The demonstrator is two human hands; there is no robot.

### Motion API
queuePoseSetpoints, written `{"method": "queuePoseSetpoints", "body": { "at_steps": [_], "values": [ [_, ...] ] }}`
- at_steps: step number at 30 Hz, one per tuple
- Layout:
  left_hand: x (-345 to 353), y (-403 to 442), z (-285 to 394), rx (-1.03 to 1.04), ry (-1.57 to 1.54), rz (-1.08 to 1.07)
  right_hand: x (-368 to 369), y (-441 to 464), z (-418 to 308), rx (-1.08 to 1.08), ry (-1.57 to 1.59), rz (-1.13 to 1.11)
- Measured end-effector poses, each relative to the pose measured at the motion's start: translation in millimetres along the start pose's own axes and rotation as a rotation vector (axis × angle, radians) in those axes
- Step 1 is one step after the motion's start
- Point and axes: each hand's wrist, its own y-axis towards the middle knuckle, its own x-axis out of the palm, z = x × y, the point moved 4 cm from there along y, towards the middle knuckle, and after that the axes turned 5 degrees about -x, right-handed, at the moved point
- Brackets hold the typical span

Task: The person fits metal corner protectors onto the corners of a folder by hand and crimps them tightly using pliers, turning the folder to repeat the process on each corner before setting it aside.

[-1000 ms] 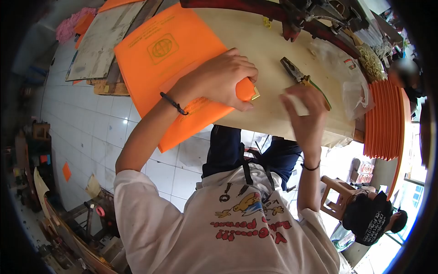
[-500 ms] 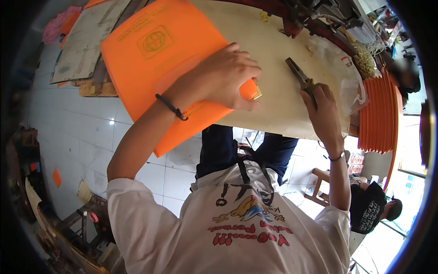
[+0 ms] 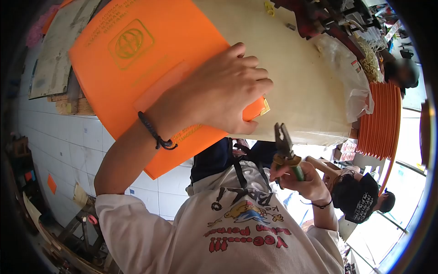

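My left hand [image 3: 232, 89] lies across an orange folder [image 3: 182, 32] with gold lettering and a gold globe emblem. Its fingers curl round the folder's right-hand corner, the thumb on the near side. A gold metal corner piece [image 3: 265, 107] sits on that corner, just beyond my thumb and fingers. In my right hand [image 3: 306, 181] is a pair of pliers [image 3: 284, 144] with green handles, gripped in front of my shirt. The plier jaws point up, a little below and to the right of the gold corner. The folder's near edge hangs past the table edge.
The tan tabletop [image 3: 301, 86] carries a plastic bag [image 3: 358, 86] and small yellow pieces [image 3: 269, 8]. A dark metal machine [image 3: 315, 18] stands at the back. Orange folders [image 3: 381, 121] are stacked at right. Other people [image 3: 358, 198] are on the right side.
My right hand has lifted the pliers off the table and brought them toward my body and the folder's corner. My left hand still grips the folder, which looks nearer.
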Motion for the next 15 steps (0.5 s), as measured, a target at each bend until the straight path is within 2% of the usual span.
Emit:
{"method": "queuePoseSetpoints", "body": {
  "at_steps": [4, 13, 15],
  "values": [
    [-1.3, -0.2, -0.2, 0.007, -0.041, 0.033, 12.8, 10.6, -7.2, 0.051, -0.117, 0.114],
    [-0.5, 0.8, -1.7, 0.007, -0.042, 0.031, 20.0, 28.0, -21.4, -0.105, -0.544, 0.169],
    [-0.5, 1.0, -1.5, 0.018, -0.011, 0.085, 20.0, 30.5, -21.0, -0.152, -0.605, 0.214]
  ]
}}
